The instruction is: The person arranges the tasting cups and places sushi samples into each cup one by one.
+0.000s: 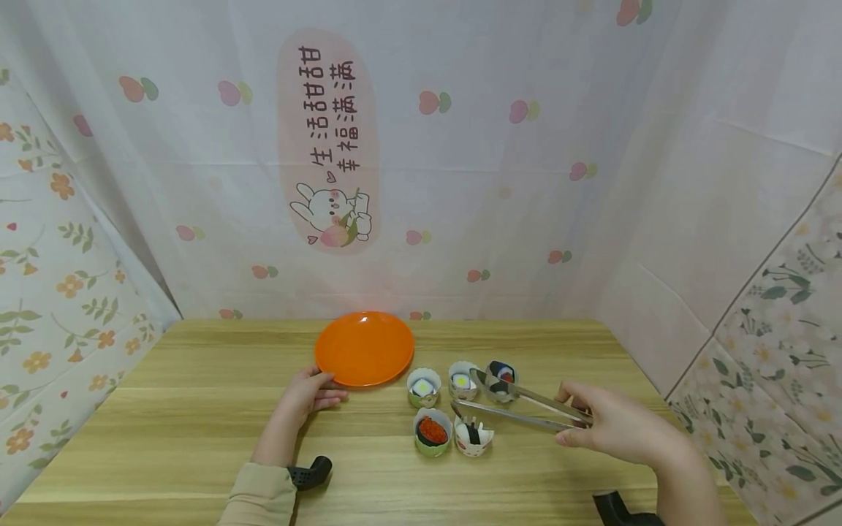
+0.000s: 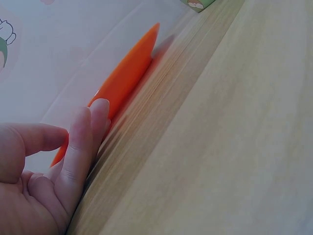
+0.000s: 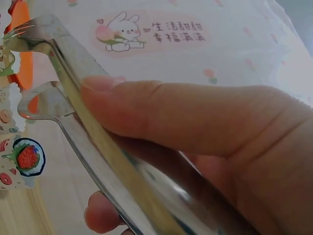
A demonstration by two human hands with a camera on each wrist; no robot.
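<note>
My left hand point(image 1: 305, 398) holds the near left rim of an orange plate point(image 1: 365, 351), thumb at the edge and fingers against its underside in the left wrist view. In my right hand point(image 1: 612, 424) are metal tongs point(image 1: 549, 404), their arms spread, with one spoon-like end and one forked end. Those ends hover over the right-hand paper cups, nothing between them. Toy sushi sits in the cups: white pieces with yellow centres point(image 1: 423, 387) point(image 1: 463, 381), an orange-red roe piece point(image 1: 432, 431), a white piece with a black band point(image 1: 473, 433) and a dark roll point(image 1: 502, 374).
The wood-grain table point(image 1: 164, 424) runs back to a printed white curtain point(image 1: 500, 204). Floral cloth point(image 1: 59, 277) hangs at the left, with more cloth at the right. Black wrist mounts point(image 1: 312, 473) show by both forearms.
</note>
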